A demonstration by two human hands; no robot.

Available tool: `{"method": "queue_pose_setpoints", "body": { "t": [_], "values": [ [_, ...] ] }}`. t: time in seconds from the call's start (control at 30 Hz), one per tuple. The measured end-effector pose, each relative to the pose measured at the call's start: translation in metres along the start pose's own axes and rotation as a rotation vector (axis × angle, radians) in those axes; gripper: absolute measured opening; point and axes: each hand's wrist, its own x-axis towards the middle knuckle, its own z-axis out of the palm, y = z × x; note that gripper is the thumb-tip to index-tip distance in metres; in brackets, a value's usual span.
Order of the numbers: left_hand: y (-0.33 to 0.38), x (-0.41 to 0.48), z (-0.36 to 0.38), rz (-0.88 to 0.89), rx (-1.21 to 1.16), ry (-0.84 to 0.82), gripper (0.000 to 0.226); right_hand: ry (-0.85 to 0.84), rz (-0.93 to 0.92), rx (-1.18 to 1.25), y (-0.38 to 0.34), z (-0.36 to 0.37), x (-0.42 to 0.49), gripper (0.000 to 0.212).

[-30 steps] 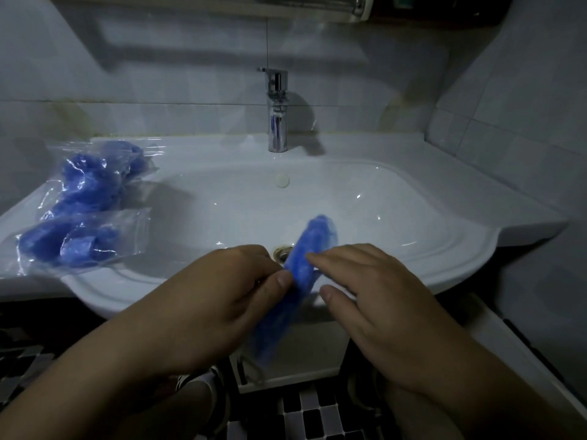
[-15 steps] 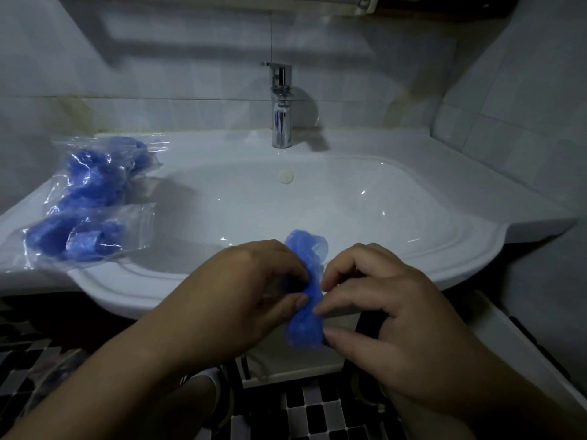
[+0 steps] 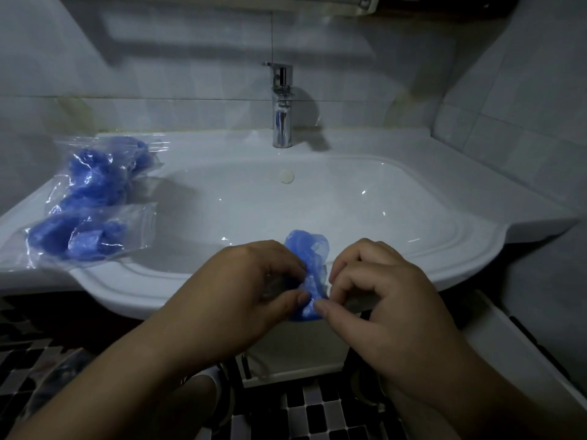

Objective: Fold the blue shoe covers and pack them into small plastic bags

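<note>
Both hands [image 3: 241,290] [image 3: 381,300] around crinkly, bunched shoe cover [image 3: 313,277]

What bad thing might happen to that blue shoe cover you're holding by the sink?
The shoe cover is only pinched between the left hand and right hand at the front edge of the sink, so it might drop or spring unfolded. The nearer filled bag lies close to the sink's front-left edge; a bumping arm might knock it off.
</note>
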Motion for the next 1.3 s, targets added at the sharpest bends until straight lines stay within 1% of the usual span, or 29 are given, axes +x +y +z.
{"method": "queue_pose_setpoints", "body": {
  "t": [0.07,0.13,0.17,0.23,0.33,0.37,0.47,0.57,0.63,0.73,0.83,0.9,0.93,1.0,1.03,1.1,1.13,1.17,1.23,1.3],
  "values": [
    [0.001,0.0,0.002,-0.016,0.015,0.022,0.021,-0.05,-0.062,-0.008,0.0,-0.004,0.0,0.02],
    [0.002,-0.001,0.003,-0.035,0.008,0.059,0.017,-0.117,-0.125,-0.08,0.001,-0.005,-0.001,0.027],
    [0.003,-0.002,0.003,-0.038,0.009,0.075,0.017,-0.12,-0.144,-0.122,0.002,-0.004,0.0,0.029],
    [0.003,-0.003,0.002,-0.028,0.014,0.084,0.016,-0.087,-0.157,-0.168,0.004,0.001,0.001,0.021],
    [0.004,-0.002,0.001,-0.019,-0.044,0.035,0.007,-0.071,-0.139,-0.137,0.006,0.003,0.001,0.006],
    [0.005,-0.002,-0.001,-0.008,-0.065,0.015,0.005,-0.08,-0.136,-0.118,0.006,0.002,0.002,0.004],
    [0.007,-0.005,-0.009,0.024,-0.155,-0.074,0.014,-0.129,-0.115,-0.029,0.003,-0.002,0.002,0.01],
    [0.01,-0.008,-0.012,-0.017,-0.303,-0.12,0.018,-0.155,-0.082,0.032,-0.001,-0.003,0.002,0.013],
    [0.01,-0.006,-0.008,-0.031,-0.28,-0.081,0.015,-0.133,-0.035,0.049,-0.002,0.001,0.003,0.014],
    [0.012,-0.003,-0.002,-0.061,-0.225,0.013,0.005,-0.035,0.04,0.038,-0.002,0.005,0.005,0.008],
    [0.014,0.0,0.002,-0.071,-0.143,0.108,0.017,0.034,0.03,-0.045,-0.001,0.007,0.006,0.011],
    [0.016,0.0,0.006,-0.091,-0.105,0.137,0.018,0.012,-0.006,-0.048,-0.001,0.004,0.004,0.008],
    [0.016,0.0,0.008,-0.108,-0.096,0.152,0.017,-0.025,-0.033,-0.05,0.0,0.002,0.003,0.008],
    [0.016,0.0,0.011,-0.137,-0.095,0.177,0.016,-0.094,-0.084,-0.116,0.002,-0.002,0.001,0.02],
    [0.014,0.001,0.012,-0.14,-0.084,0.188,0.015,-0.103,-0.104,-0.165,0.003,-0.002,0.001,0.025],
    [0.011,0.002,0.013,-0.114,-0.065,0.198,0.01,-0.079,-0.115,-0.205,0.005,-0.002,0.003,0.02],
    [0.01,0.002,0.012,-0.085,-0.056,0.182,0.005,-0.064,-0.113,-0.195,0.005,-0.001,0.003,0.014],
    [0.01,0.002,0.009,-0.043,-0.04,0.151,0.004,-0.058,-0.107,-0.177,0.005,-0.002,0.003,0.011],
    [0.01,-0.002,0.002,0.049,-0.02,0.067,0.019,-0.086,-0.093,-0.126,0.004,-0.004,0.004,0.01],
    [0.013,-0.006,-0.003,0.088,-0.07,0.006,0.029,-0.132,-0.064,-0.06,0.003,-0.006,0.003,0.01]
  ]
}}
